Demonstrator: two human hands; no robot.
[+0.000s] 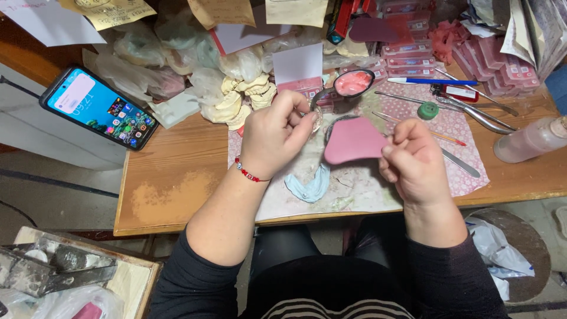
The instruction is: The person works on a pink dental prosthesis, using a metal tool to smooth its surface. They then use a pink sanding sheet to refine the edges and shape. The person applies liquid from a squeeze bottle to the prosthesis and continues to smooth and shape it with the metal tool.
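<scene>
Hands at centre frame: we are pinching a pink wax sheet in our right hand, our left hand is closing on a small clear piece, shaping seemingly unfinished.

A phone lies on the desk's left edge, its screen lit blue with coloured icons. Pink flat packs are stacked at the back right. Yellowed paper notes hang along the top.

Object under left hand fingers mostly hidden, pink sheet edge covered by right hand, bottle cut off at right edge
</scene>
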